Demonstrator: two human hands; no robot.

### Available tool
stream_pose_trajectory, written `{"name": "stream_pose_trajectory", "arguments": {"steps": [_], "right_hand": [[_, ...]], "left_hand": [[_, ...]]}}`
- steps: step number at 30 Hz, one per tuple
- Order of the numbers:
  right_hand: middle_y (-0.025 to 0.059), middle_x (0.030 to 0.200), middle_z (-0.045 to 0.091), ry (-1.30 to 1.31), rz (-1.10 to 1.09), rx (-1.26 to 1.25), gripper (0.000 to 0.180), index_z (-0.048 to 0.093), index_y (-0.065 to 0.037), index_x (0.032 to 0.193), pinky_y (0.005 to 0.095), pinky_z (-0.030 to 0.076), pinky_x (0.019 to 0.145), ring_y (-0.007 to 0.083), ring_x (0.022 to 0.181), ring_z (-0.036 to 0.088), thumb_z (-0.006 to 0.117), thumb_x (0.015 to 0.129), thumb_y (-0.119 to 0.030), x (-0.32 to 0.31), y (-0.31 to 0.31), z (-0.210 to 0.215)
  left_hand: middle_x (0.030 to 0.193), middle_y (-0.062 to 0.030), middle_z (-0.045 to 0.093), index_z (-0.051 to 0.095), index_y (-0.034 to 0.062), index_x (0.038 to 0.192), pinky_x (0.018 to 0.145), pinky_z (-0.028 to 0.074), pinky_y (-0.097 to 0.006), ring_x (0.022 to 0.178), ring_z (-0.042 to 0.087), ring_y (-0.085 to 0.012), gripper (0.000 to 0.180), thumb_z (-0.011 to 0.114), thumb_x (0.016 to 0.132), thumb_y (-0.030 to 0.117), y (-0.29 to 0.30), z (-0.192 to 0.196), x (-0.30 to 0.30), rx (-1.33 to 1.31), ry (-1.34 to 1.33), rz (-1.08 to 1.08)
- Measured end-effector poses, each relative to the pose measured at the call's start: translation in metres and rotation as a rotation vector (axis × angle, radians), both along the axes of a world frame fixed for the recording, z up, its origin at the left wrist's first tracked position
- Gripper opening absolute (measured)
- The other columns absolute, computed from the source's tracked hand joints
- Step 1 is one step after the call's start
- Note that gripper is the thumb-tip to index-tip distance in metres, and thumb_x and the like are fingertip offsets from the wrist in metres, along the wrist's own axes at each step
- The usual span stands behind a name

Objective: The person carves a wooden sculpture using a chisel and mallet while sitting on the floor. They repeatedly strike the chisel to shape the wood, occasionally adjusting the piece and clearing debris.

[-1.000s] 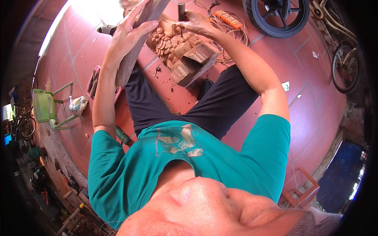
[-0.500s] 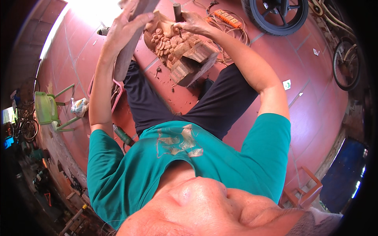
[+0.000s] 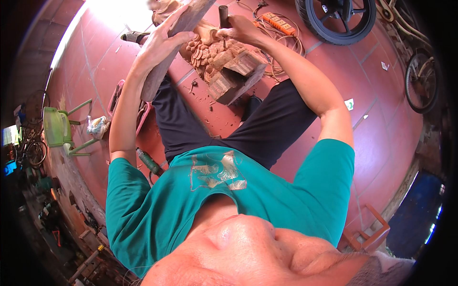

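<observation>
A reddish wood carving (image 3: 224, 62) with scale-like relief stands on the tiled floor between my knees. My left hand (image 3: 160, 40) grips a long flat piece of wood (image 3: 157, 76), held slanted beside the carving's left side. My right hand (image 3: 241, 31) is closed around a dark-handled chisel (image 3: 223, 14) set against the top of the carving. The chisel's tip is hidden by the wood and my fingers.
An orange power strip (image 3: 281, 21) and coiled cable lie behind the carving, next to a motorcycle wheel (image 3: 336, 19). A bicycle wheel (image 3: 420, 81) is at right, a green chair (image 3: 59, 126) at left, a power tool (image 3: 150, 162) by my left hip, and a wooden stool (image 3: 367, 229) at lower right.
My left hand has shifted the flat piece of wood a little up and to the right, closer to the chisel. My right hand keeps the chisel on the carving.
</observation>
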State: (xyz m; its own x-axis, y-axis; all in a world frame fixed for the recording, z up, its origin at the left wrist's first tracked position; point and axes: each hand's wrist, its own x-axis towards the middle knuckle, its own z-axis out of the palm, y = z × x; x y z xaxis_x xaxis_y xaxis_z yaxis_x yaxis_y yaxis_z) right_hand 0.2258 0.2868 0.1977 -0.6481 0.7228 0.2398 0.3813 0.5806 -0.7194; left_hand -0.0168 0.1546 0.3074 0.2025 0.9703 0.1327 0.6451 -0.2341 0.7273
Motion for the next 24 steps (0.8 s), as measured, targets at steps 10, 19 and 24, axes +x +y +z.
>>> {"name": "stream_pose_trajectory", "arguments": {"steps": [10,19,24], "right_hand": [[0.015,0.077,0.071,0.125,-0.055,-0.103,0.04,0.072,0.002,0.087,0.04,0.054,0.072,0.0268,0.073,0.07,0.076,0.078,-0.037,0.007,-0.012,-0.002],[0.0126,0.075,0.072,0.097,-0.043,-0.098,0.037,0.072,0.001,0.086,0.0384,0.055,0.07,0.0232,0.071,0.071,0.077,0.08,-0.035,0.003,-0.009,-0.001],[0.0126,0.076,0.073,0.045,-0.003,-0.101,0.042,0.073,0.003,0.091,0.0359,0.054,0.066,0.0208,0.071,0.071,0.076,0.085,-0.038,0.004,-0.008,0.002]], "left_hand": [[0.094,-0.0065,0.067,0.045,0.0217,0.156,0.069,0.049,-0.029,0.082,0.063,-0.011,0.068,0.072,0.094,0.029,-0.023,0.043,0.021,-0.044,-0.136,0.114],[0.087,-0.0046,0.065,0.047,0.0215,0.155,0.064,0.048,-0.028,0.075,0.061,-0.0095,0.068,0.075,0.093,0.029,-0.039,0.064,0.043,0.078,-0.219,0.137],[0.152,-0.0178,0.048,0.034,-0.0017,0.156,0.117,0.034,-0.036,0.14,0.045,-0.0234,0.077,0.072,0.091,0.01,-0.022,0.056,0.035,0.252,-0.032,-0.024]]}}
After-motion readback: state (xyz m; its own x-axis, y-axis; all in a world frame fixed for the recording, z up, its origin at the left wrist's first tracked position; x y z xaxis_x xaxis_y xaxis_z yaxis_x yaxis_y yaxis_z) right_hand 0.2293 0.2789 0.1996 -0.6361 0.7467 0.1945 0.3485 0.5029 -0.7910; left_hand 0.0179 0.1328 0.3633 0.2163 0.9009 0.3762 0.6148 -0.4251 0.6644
